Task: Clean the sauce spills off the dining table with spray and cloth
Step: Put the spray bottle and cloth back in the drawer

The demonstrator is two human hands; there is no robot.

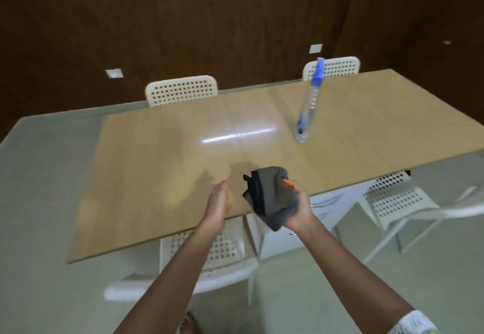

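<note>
Nearest the table's [157, 176] front edge, a folded grey cloth [272, 197] is held in the right hand [298, 208], fingers and thumb curled round the bundle, which is carried just above that edge; the left hand [217, 202] is held beside it, just left along the same edge, its fingers straight and loose, nothing in them; no sauce marks can be made out on the tabletop, though a faint dull patch shows left of the glare at the table's middle; the cloth is best refolded with the free hand so that a clean flat face is turned down, then pressed flat and drawn in overlapping strokes toward the front edge; farther back, on the table's right half, the spray bottle [309, 103] is seen standing, well apart from both hands, to be fetched if a mark resists
</note>
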